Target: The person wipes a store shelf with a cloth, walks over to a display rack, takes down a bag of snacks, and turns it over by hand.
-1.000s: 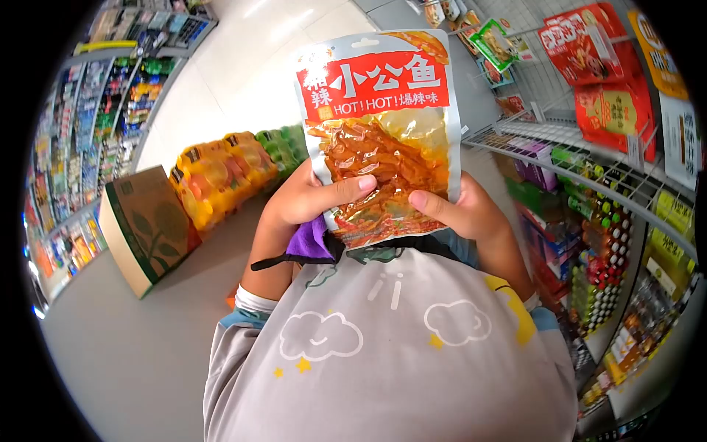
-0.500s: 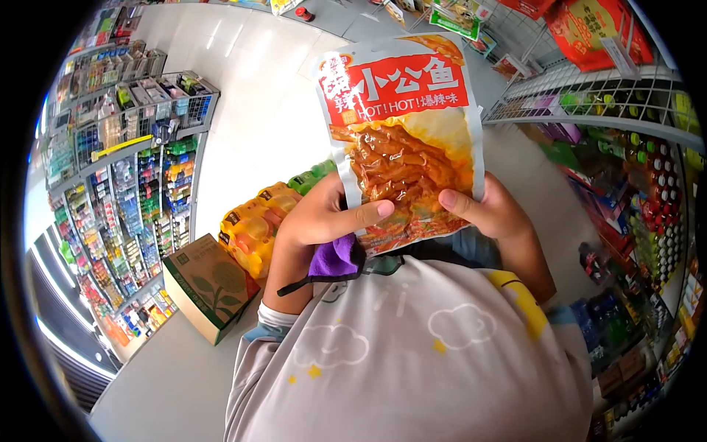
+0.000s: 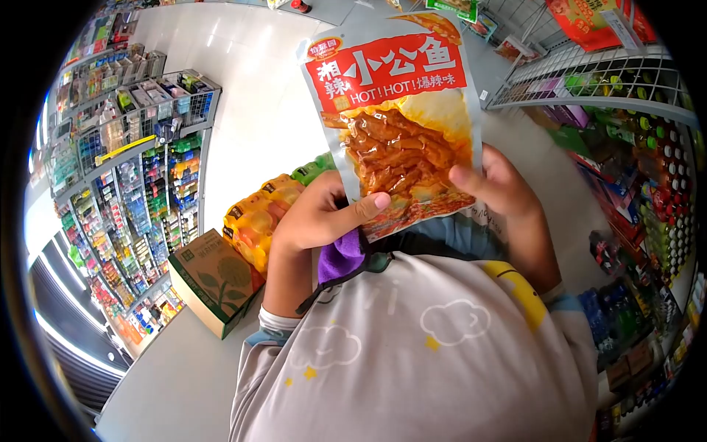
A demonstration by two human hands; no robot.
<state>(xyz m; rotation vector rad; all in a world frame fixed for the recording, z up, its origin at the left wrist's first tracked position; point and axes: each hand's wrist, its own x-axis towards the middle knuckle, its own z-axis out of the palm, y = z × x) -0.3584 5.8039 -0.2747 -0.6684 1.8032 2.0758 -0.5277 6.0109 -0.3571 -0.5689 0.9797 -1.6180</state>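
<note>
A large snack packet (image 3: 405,147), silver-edged with a red banner and a picture of glossy brown food, is held up in front of my chest, its front towards me. My left hand (image 3: 320,217) grips its lower left edge, thumb on the front and fingers hidden behind. At the right edge is my right hand (image 3: 504,188), its thumb, slightly blurred, over the front and its other fingers behind the packet. A purple cloth (image 3: 342,256) hangs below my left hand; I cannot tell what holds it.
To my left, a brown-and-green box (image 3: 217,280) and yellow wrapped packs (image 3: 261,221) stand on a grey surface (image 3: 162,368). Store shelves (image 3: 132,199) line the far left. A wire rack (image 3: 589,81) and rows of bottles (image 3: 663,184) are on the right.
The packet has shifted slightly left and up, tilting a little more. My right thumb has moved up along its right edge. My left hand keeps its grip.
</note>
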